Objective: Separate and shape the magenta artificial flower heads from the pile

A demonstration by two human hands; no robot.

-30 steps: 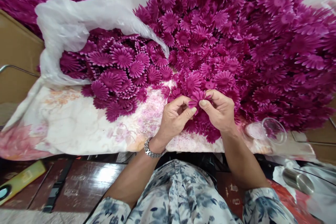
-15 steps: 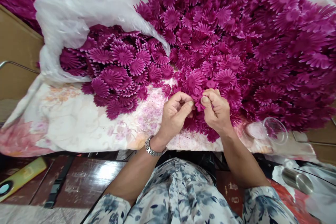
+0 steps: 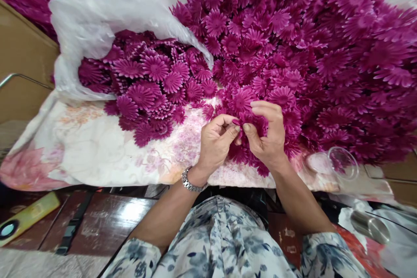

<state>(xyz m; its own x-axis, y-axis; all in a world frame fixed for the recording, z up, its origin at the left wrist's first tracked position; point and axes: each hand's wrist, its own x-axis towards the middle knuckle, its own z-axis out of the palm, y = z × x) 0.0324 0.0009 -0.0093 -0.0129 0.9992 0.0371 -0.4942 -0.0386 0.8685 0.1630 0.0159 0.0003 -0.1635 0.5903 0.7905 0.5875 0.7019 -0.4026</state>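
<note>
My left hand (image 3: 216,141), with a metal watch on its wrist, and my right hand (image 3: 269,134) meet over the near edge of a big heap of magenta fabric daisy flowers (image 3: 312,52). Both pinch the same magenta flower (image 3: 245,120) between thumb and fingers. The right hand's index finger curls over the flower from above. A second batch of the same flowers (image 3: 150,82) spills out of a white plastic bag (image 3: 97,21) at the left, onto a floral cloth (image 3: 84,152).
A clear plastic cup (image 3: 342,164) lies on its side at the right by the heap. A steel cylinder (image 3: 369,226) lies lower right. A yellow tool (image 3: 26,217) rests on the dark wooden surface at lower left. A brown cardboard box (image 3: 22,65) stands at far left.
The flower, held open and visible a second ago, is now gathered tighter between both hands. The right hand's fingers have curled over it. The view shifted slightly.
</note>
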